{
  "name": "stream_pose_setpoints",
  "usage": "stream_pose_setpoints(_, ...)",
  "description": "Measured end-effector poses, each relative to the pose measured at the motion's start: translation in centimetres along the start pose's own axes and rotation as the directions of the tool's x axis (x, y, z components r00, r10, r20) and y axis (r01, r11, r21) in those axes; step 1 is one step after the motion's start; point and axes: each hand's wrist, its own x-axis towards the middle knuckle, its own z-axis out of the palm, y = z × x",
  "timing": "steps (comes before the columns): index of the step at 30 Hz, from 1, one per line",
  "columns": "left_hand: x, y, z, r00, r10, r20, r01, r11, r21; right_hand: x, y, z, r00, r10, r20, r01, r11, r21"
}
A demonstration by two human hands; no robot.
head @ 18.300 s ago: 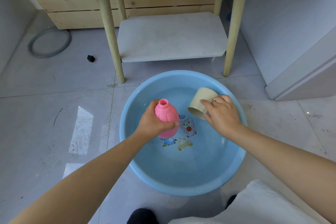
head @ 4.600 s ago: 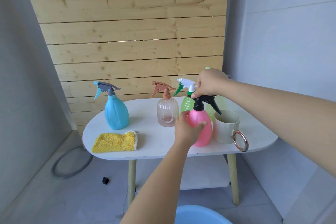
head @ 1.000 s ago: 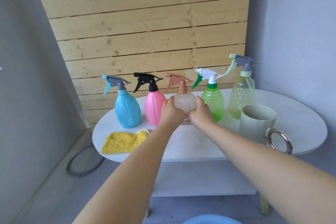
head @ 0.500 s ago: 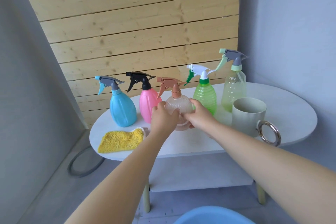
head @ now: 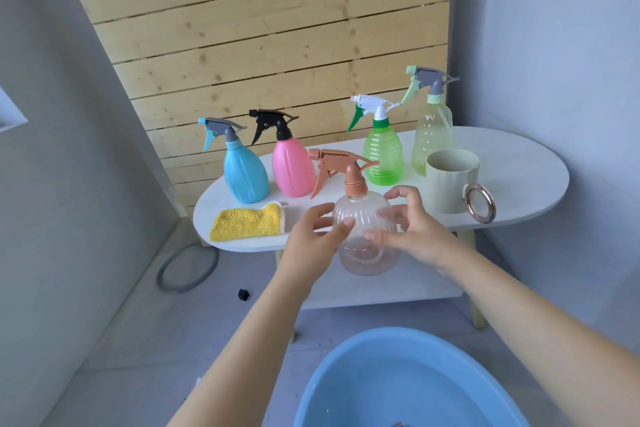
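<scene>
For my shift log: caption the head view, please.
Left hand and right hand hold the clear spray bottle before the white table.

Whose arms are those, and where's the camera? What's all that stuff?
Those are a person's arms. The camera sits on their head, looking forward and down, so you see what they see. The left hand and the right hand hold a clear spray bottle in front of a white table. On it stand a blue bottle, a pink bottle, a green bottle and a pale bottle, plus a cup and a yellow cloth. A blue tub sits on the floor.
</scene>
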Motion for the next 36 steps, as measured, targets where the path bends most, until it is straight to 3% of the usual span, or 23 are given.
stream_pose_setpoints(2, -1.5, -0.2, 0.4, 0.999, -0.016, 0.034, 0.017, 0.999, -0.05, -1.7, 0.4, 0.4, 1.0, -0.001, -0.008, 0.001, 0.999, -0.04)
stream_pose_setpoints(6, -3.4, -2.0, 0.9, 0.997, -0.072, 0.036, 0.074, 0.997, -0.038, -4.1, 2.8, 1.4, 0.999, 0.038, 0.011, -0.039, 0.995, 0.092)
stream_pose_setpoints(10, -3.7, -4.9, 1.2, 0.982, -0.179, -0.066, 0.172, 0.98, -0.098, -5.0, 5.8, 1.7, 0.99, 0.13, 0.047, -0.131, 0.991, 0.02)
stream_pose_setpoints(12, -3.5, -6.1, 1.4, 0.991, -0.108, -0.079, 0.108, 0.994, -0.015, -5.2, 6.7, 1.7, 0.981, 0.166, 0.104, -0.158, 0.984, -0.078)
stream_pose_setpoints(16, -3.2, -6.9, 1.4, 0.998, 0.05, 0.047, -0.057, 0.983, 0.173, -5.6, 7.7, 1.2, 0.976, 0.159, 0.153, -0.115, 0.958, -0.262)
stream_pose_setpoints(23, -3.3, -8.1, 1.4, 0.996, 0.05, 0.068, -0.068, 0.952, 0.3, -6.4, 9.3, 0.9, 0.985, 0.097, 0.145, -0.026, 0.902, -0.431)
stream_pose_setpoints(25, -3.5, -8.2, 1.9, 1.0, 0.022, -0.02, -0.015, 0.959, 0.284, -6.8, 9.2, 1.3, 0.998, 0.011, 0.066, 0.032, 0.788, -0.615)
stream_pose_setpoints(27, -3.8, -8.4, 2.6, 0.997, -0.051, -0.054, 0.063, 0.965, 0.256, -6.9, 8.8, 1.7, 0.992, -0.123, 0.002, 0.075, 0.588, -0.805)
stream_pose_setpoints(30, -4.1, -8.1, 2.7, 0.987, -0.148, 0.063, 0.138, 0.981, 0.139, -7.0, 8.7, 1.9, 0.993, -0.119, -0.024, 0.044, 0.532, -0.845)
stream_pose_setpoints(33, -4.3, -7.7, 1.8, 0.96, -0.137, 0.246, 0.138, 0.99, 0.011, -7.0, 9.5, 1.2, 0.998, -0.017, -0.058, -0.036, 0.605, -0.796)
stream_pose_setpoints(36, -4.2, -8.6, 1.1, 0.907, -0.094, 0.411, 0.06, 0.994, 0.096, -7.0, 9.9, 0.6, 0.996, 0.068, -0.055, -0.087, 0.696, -0.712)
